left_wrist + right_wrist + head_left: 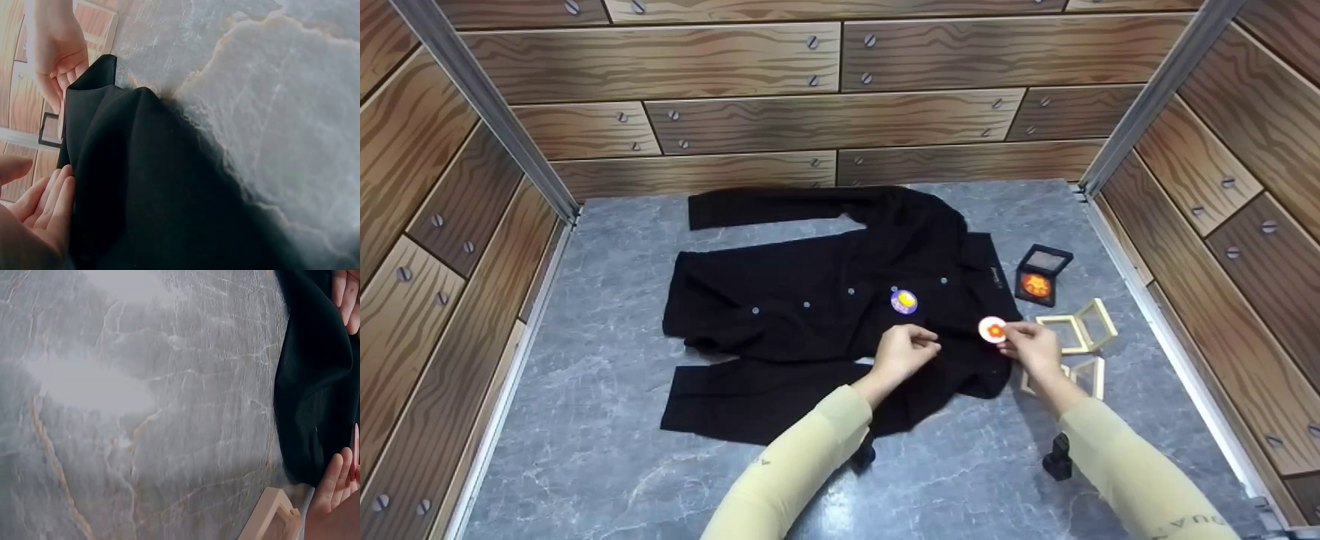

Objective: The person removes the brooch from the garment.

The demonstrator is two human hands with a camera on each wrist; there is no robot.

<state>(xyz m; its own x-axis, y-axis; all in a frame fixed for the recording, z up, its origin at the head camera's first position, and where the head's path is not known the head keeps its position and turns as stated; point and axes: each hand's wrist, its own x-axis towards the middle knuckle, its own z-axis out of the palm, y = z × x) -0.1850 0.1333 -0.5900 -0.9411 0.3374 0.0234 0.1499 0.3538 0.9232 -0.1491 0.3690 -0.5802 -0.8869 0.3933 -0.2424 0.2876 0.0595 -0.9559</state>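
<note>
A black button-up shirt (810, 270) lies spread on the grey floor, its collar to the right. My right hand (1035, 351) pinches the edge of a round white badge (991, 330) with an orange flower, above the shirt near the collar. In the right wrist view the badge (355, 453) appears edge-on by the fingers. My left hand (905, 351) hovers at the shirt's chest, holding nothing; its fingers (56, 208) are fairly straight with the thumb apart in the left wrist view. Just beyond it, a round purple badge (904, 301) with a yellow design lies on the shirt.
Right of the collar stands an open black case (1037, 277) holding an orange round piece. Two open cream cases (1078, 330) sit nearer, one partly behind my right hand. Wood-patterned walls (840, 67) enclose the marbled floor (607, 375) on the back and sides.
</note>
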